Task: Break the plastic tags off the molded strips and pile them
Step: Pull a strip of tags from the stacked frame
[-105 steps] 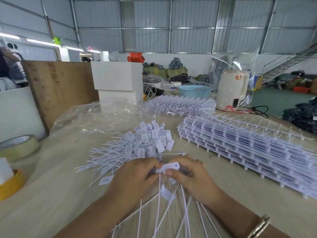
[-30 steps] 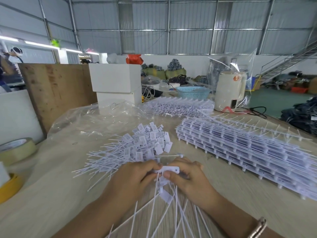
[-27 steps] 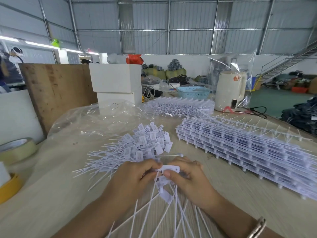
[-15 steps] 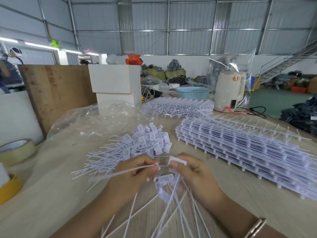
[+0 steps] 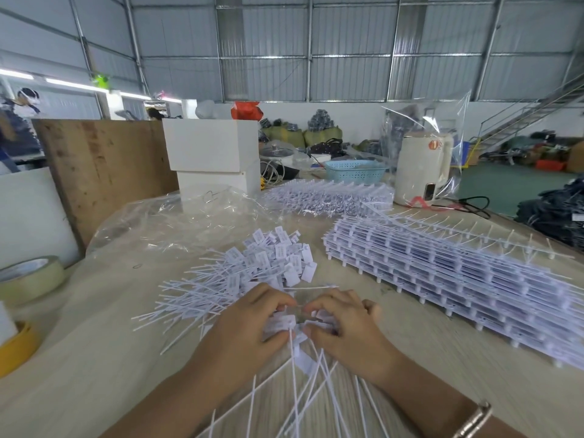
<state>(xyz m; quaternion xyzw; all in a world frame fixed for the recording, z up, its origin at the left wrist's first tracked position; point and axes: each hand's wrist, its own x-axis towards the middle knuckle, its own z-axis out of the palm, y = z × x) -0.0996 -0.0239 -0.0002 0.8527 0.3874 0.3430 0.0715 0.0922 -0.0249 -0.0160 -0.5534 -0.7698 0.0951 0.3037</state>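
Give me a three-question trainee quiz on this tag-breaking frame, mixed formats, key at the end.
1. True or false: the pile of loose tags lies to the right of the stack of molded strips.
2. Multiple choice: what stands just behind the far bundle of strips? A) blue basket B) red bucket C) green crate
3. Fill in: both the left hand and the right hand grip the same ____.

Key: 1 false, the pile lies to its left. 2 A. 3 strip of tags, its thin tails fanning toward the camera.
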